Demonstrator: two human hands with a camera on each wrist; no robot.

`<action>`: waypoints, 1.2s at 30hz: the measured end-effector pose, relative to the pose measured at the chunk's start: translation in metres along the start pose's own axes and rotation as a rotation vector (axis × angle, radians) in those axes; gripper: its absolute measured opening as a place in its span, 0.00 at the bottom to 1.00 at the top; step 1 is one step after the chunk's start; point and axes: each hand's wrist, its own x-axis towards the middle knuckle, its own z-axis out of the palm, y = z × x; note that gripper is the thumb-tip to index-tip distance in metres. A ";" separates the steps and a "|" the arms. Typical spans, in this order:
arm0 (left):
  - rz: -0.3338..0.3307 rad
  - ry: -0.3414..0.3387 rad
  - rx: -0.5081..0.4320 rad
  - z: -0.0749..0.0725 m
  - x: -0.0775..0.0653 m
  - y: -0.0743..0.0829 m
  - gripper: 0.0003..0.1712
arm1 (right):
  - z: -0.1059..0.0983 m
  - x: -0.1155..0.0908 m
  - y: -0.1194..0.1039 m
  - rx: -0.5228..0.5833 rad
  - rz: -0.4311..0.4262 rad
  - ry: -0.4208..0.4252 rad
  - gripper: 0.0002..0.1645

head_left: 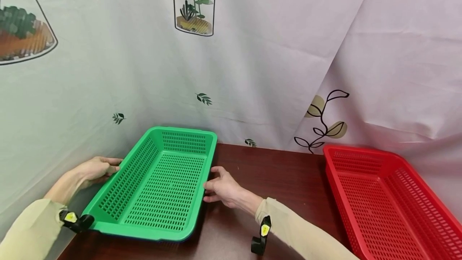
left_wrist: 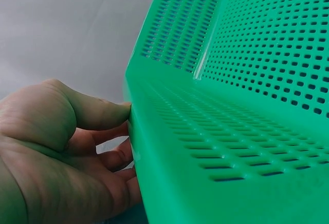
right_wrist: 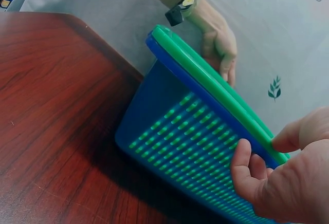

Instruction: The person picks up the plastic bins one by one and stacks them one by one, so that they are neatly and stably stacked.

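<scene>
A bright green basket [head_left: 166, 187], patterned with rows of slots, sits over a blue basket [right_wrist: 151, 100] whose own slots glow green. To the green basket's right, a red basket [head_left: 375, 204] repeats the slotted grid; between the two runs a surface [head_left: 274, 171] of dark reddish-brown. Behind the green basket, whitish cloth [head_left: 252, 71] bears dark-green leaf sprigs and black-outlined plants. Cream sleeves [head_left: 299, 228] flank it, with black wrist cameras [head_left: 258, 245] labelled in yellow.

A green rectangular slotted plastic basket [head_left: 171, 185] sits upright, nested rim above rim in a blue slotted plastic basket [right_wrist: 149, 106], apparently resting on the reddish-brown table [head_left: 274, 175].
</scene>
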 end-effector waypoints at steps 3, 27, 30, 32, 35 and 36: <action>0.003 0.003 0.002 0.001 0.000 0.001 0.35 | -0.001 -0.001 -0.001 0.005 0.001 0.000 0.38; 0.015 0.031 0.003 0.013 -0.007 0.005 0.36 | -0.014 -0.011 -0.006 -0.013 -0.001 -0.006 0.38; 0.032 0.030 0.004 0.015 -0.008 0.006 0.36 | -0.019 -0.012 -0.007 -0.021 -0.001 -0.008 0.38; 0.033 0.033 0.002 0.018 -0.008 0.007 0.36 | -0.023 -0.013 -0.008 -0.026 -0.005 -0.010 0.38; 0.044 0.039 0.006 0.023 -0.009 0.010 0.36 | -0.029 -0.014 -0.009 -0.035 -0.010 -0.015 0.38; 0.047 0.040 0.006 0.025 -0.010 0.011 0.36 | -0.031 -0.015 -0.010 -0.039 -0.013 -0.018 0.38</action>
